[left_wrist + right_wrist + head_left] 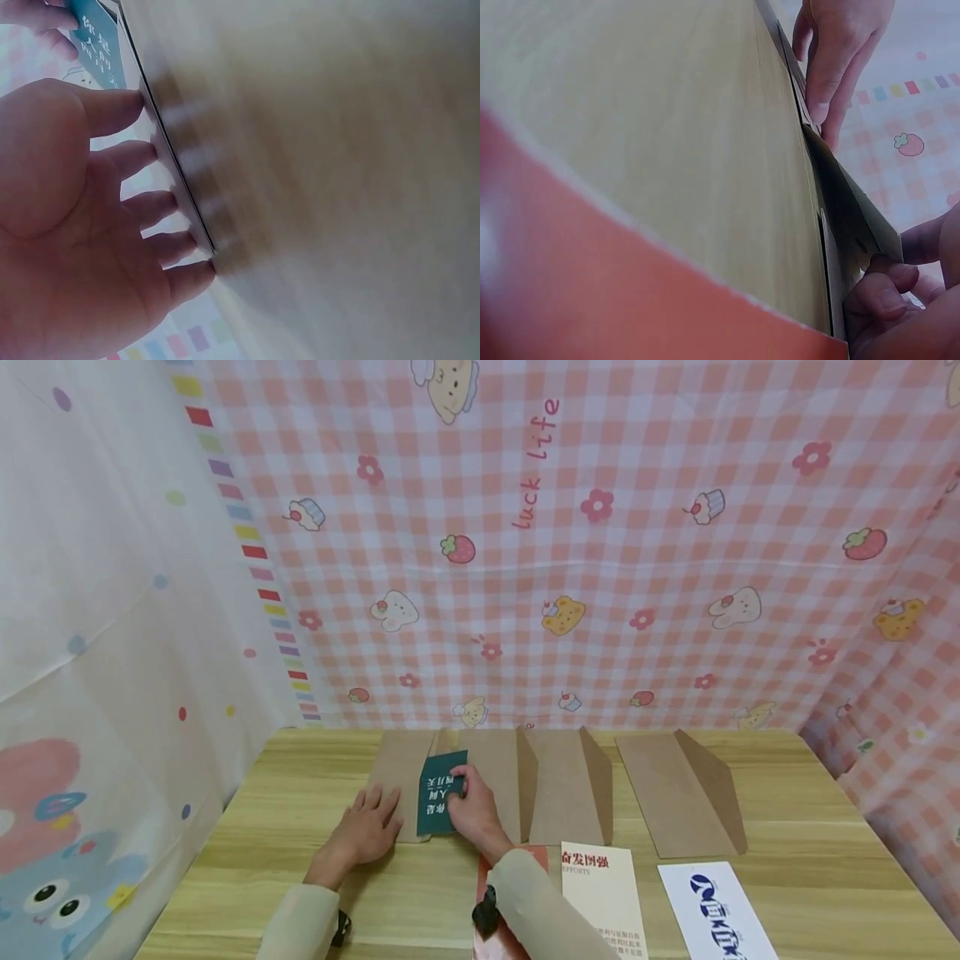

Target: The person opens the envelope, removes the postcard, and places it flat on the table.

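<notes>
My right hand (474,806) pinches a dark teal card (435,802) with white characters by its right side. The card is held over the right-hand, flap side of the leftmost brown paper envelope (401,764). Whether its left edge is inside the envelope I cannot tell. On that envelope my left hand (367,827) rests, its fingers spread and fairly straight, pressing it to the table. The left wrist view shows those fingertips (201,271) on the envelope, with the teal card (97,41) beyond. In the right wrist view the card (866,210) stands tilted above the table.
More brown envelopes (491,752), (558,793), (652,793) lie rightward along the back of the wooden table (247,827), flaps to the right. Nearer lie a red card (536,857), partly under my right arm, a cream card (600,893) and a white card (708,893) with blue print.
</notes>
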